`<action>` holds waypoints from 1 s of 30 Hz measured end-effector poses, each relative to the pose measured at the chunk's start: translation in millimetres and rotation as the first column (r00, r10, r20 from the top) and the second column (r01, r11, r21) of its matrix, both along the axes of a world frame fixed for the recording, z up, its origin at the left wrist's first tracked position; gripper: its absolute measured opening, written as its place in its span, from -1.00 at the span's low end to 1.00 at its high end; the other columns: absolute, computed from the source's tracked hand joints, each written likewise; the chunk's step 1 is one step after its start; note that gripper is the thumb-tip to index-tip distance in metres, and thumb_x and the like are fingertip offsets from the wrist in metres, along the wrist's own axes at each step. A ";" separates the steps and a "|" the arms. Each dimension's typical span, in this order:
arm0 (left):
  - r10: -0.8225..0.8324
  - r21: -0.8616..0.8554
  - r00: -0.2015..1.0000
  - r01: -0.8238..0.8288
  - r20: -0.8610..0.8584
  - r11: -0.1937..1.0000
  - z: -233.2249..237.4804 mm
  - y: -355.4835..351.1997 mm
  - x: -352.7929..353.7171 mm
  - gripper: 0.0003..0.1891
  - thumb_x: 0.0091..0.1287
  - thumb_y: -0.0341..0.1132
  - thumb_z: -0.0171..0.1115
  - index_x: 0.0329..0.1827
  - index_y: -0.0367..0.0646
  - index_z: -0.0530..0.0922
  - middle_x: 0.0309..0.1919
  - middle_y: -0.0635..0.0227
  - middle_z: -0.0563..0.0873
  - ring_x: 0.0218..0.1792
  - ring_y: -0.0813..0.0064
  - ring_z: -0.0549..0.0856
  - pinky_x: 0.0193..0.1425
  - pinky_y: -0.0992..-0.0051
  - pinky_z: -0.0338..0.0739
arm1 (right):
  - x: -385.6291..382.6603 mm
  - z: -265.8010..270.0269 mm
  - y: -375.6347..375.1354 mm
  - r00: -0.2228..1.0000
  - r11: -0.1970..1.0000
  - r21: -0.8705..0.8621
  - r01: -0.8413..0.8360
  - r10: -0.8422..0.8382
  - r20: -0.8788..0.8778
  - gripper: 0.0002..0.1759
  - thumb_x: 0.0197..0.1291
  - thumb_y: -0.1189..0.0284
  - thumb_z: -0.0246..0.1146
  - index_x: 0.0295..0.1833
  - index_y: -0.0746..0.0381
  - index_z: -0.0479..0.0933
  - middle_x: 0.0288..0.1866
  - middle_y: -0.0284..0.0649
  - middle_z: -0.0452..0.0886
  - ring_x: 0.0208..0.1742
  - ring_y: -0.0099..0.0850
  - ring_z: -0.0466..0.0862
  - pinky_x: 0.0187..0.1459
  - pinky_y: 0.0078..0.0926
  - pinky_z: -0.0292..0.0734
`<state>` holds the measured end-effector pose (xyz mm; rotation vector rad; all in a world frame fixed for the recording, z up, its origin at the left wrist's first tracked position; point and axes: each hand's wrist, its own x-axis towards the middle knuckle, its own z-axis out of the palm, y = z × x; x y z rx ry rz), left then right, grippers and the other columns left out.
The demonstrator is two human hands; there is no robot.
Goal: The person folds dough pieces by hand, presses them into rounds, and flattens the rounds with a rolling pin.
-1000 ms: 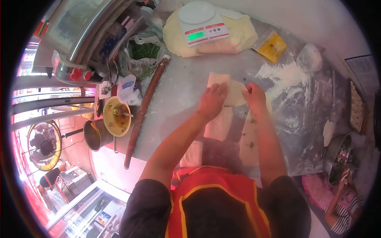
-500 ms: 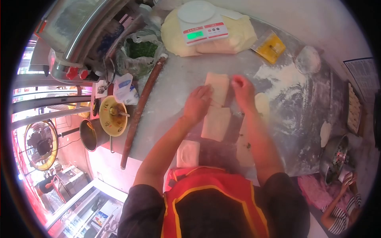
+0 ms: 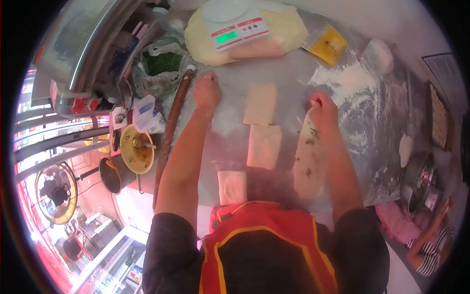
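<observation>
My left hand (image 3: pixel 206 91) rests on the floured metal table (image 3: pixel 230 117), close to the end of the long wooden rolling pin (image 3: pixel 171 128); it holds nothing that I can see. My right hand (image 3: pixel 323 109) presses on the far end of a long strip of rolled dough (image 3: pixel 309 164) flecked with greens. Between my arms lie three folded dough squares in a row: the far one (image 3: pixel 260 103), the middle one (image 3: pixel 264 146) and the near one (image 3: pixel 232 186).
A digital scale (image 3: pixel 234 27) sits on a large dough mass (image 3: pixel 284 34) at the back. A bag of chopped greens (image 3: pixel 159 66), a yellow bowl (image 3: pixel 137 149), a pot (image 3: pixel 111 174), a yellow packet (image 3: pixel 329 45) and loose flour (image 3: pixel 342 78) surround the work area. A person crouches at lower right (image 3: pixel 431 245).
Both hands left the far folded dough square. My left hand moved left toward the rolling pin; my right hand moved right onto the long dough strip.
</observation>
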<state>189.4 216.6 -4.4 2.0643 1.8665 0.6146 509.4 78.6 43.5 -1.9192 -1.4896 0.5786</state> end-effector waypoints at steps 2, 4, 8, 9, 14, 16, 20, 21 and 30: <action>0.009 -0.011 0.999 -0.010 -0.043 1.000 -5.7 1.7 1.5 -0.92 0.23 -0.37 0.23 -0.27 -0.15 0.56 -0.20 0.15 0.62 -0.07 0.05 0.58 0.04 0.19 0.47 | 10.1 3.3 -29.9 1.000 1.000 0.003 0.014 -0.014 -0.006 -0.93 0.12 0.61 0.21 -0.26 0.25 0.50 -0.28 -0.05 0.56 -0.19 -0.03 0.56 -0.14 -0.18 0.46; 0.021 -0.067 1.000 -0.022 -0.016 0.997 7.7 -1.3 8.1 -0.92 0.25 -0.37 0.17 -0.25 -0.15 0.57 -0.20 0.13 0.63 -0.07 0.08 0.60 0.02 0.19 0.47 | 20.4 -14.3 -59.6 1.000 1.000 0.012 0.000 0.000 0.018 -0.91 0.12 0.62 0.19 -0.25 0.25 0.51 -0.28 -0.06 0.57 -0.20 -0.03 0.56 -0.12 -0.20 0.46; -0.097 -0.101 0.976 0.119 0.193 0.988 33.6 -33.8 38.9 -0.85 0.31 -0.35 0.12 -0.19 -0.22 0.60 -0.19 0.04 0.66 -0.16 0.00 0.64 -0.06 0.16 0.53 | 34.8 -34.2 -92.4 0.982 0.985 0.156 -0.075 0.045 0.183 -0.90 0.12 0.61 0.21 -0.23 0.25 0.54 -0.28 -0.08 0.57 -0.22 -0.05 0.56 -0.13 -0.24 0.47; -0.158 -0.104 0.959 0.187 0.235 0.977 47.8 -56.3 60.6 -0.84 0.32 -0.34 0.11 -0.19 -0.22 0.61 -0.20 0.02 0.67 -0.17 -0.01 0.65 -0.08 0.16 0.53 | 36.2 -30.6 -91.9 0.986 0.983 0.178 -0.040 0.009 0.167 -0.91 0.12 0.60 0.22 -0.23 0.26 0.54 -0.29 -0.09 0.57 -0.22 -0.06 0.56 -0.14 -0.25 0.47; -0.502 -0.147 0.764 0.596 0.405 0.790 32.3 -150.1 140.4 -0.80 0.33 -0.32 0.12 -0.15 -0.22 0.65 -0.10 0.10 0.69 -0.07 0.04 0.65 0.05 0.24 0.53 | 47.6 -14.0 -85.2 0.996 0.991 0.098 0.088 -0.088 -0.002 -0.93 0.11 0.54 0.27 -0.26 0.26 0.55 -0.32 -0.13 0.57 -0.25 -0.13 0.57 -0.16 -0.28 0.47; -0.470 -0.163 0.830 0.531 0.301 0.832 25.6 -167.2 156.6 -0.83 0.28 -0.37 0.14 -0.16 -0.21 0.64 -0.14 0.14 0.68 -0.08 0.05 0.64 0.05 0.22 0.53 | 44.9 -11.8 -88.3 0.995 0.990 0.102 0.099 -0.099 -0.002 -0.93 0.11 0.53 0.28 -0.27 0.26 0.55 -0.33 -0.15 0.58 -0.26 -0.17 0.57 -0.16 -0.29 0.48; -0.535 -0.043 0.819 0.554 0.205 0.831 16.0 -166.7 154.9 -0.84 0.23 -0.41 0.16 -0.16 -0.18 0.63 -0.20 0.18 0.65 -0.06 0.07 0.59 0.04 0.21 0.53 | 44.3 -5.7 -105.1 0.982 0.979 0.101 0.177 -0.169 -0.082 -0.93 0.14 0.52 0.27 -0.25 0.25 0.55 -0.32 -0.17 0.58 -0.25 -0.20 0.59 -0.17 -0.31 0.50; -0.562 -0.016 0.810 0.572 0.166 0.820 14.9 -167.3 155.8 -0.83 0.22 -0.42 0.17 -0.16 -0.17 0.62 -0.21 0.19 0.64 -0.05 0.08 0.58 0.04 0.21 0.52 | 46.0 -6.2 -108.5 0.978 0.977 0.092 0.192 -0.182 -0.101 -0.93 0.14 0.52 0.27 -0.25 0.25 0.55 -0.32 -0.17 0.58 -0.24 -0.21 0.59 -0.18 -0.31 0.50; -0.623 -0.044 0.782 0.624 0.035 0.780 22.7 -168.2 182.2 -0.84 0.23 -0.42 0.14 -0.19 -0.13 0.65 -0.22 0.22 0.65 -0.05 0.10 0.58 0.01 0.21 0.52 | 56.9 -4.1 -113.6 0.970 0.973 0.111 0.204 -0.186 -0.155 -0.93 0.17 0.52 0.25 -0.22 0.26 0.56 -0.29 -0.14 0.60 -0.25 -0.18 0.60 -0.19 -0.30 0.52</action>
